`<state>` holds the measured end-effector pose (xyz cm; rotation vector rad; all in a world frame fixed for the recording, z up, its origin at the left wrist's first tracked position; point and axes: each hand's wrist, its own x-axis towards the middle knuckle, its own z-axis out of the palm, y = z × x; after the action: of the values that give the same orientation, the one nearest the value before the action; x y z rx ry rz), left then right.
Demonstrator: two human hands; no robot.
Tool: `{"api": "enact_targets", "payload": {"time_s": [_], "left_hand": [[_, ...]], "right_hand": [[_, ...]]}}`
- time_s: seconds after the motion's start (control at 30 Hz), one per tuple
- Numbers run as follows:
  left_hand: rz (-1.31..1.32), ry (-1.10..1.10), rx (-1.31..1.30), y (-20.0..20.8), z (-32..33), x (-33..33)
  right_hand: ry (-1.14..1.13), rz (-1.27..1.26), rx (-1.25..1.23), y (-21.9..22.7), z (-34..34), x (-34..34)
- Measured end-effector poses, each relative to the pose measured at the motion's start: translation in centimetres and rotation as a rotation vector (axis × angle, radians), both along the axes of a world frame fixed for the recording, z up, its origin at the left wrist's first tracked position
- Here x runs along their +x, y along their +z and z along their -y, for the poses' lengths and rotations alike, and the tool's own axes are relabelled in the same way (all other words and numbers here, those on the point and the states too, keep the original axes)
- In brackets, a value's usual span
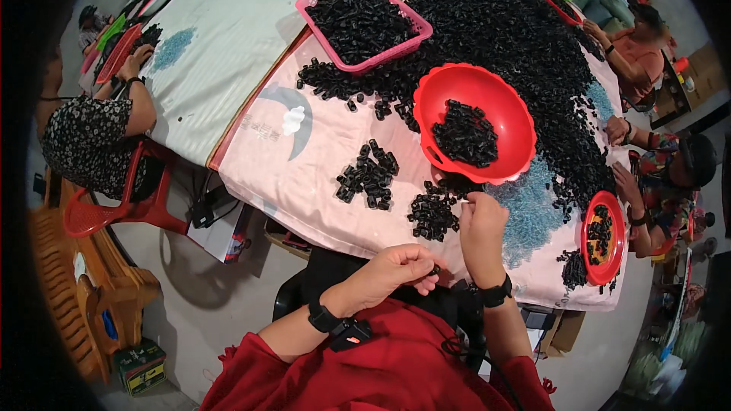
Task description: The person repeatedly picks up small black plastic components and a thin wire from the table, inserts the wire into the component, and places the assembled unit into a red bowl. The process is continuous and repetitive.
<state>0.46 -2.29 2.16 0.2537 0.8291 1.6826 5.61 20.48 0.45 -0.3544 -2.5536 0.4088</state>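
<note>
My left grip (399,268) pinches a small, glossy black, plastic-looking piece (435,269) just short of the pink cloth-covered counter (304,209); my right grip (484,222) is curled, contents unclear. Slackened pressure could drop the piece.

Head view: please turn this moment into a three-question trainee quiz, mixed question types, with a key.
1. True or false: the red scalloped bowl is filled with blue pieces.
2. Which colour is the heap just to the right of the right grip?
A) green
B) blue
C) yellow
3. Fill in: the left grip holds a small ____ piece, and the basket beyond the bowl is ____.

Key:
1. False; the pieces in it are black.
2. B
3. black; pink
</note>
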Motion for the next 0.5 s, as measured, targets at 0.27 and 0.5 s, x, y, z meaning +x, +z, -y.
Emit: {"api": "enact_targets", "payload": {"time_s": [0.27,0.5], "left_hand": [[-0.028,0.089,-0.017,-0.6,0.2,0.3],[-0.056,0.044,-0.025,-0.5,0.4,1.6]], "right_hand": [[0.16,-0.006,-0.132,5.8,2.8,4.4],[0.259,-0.011,-0.389,8.7,5.9,7.7]]}}
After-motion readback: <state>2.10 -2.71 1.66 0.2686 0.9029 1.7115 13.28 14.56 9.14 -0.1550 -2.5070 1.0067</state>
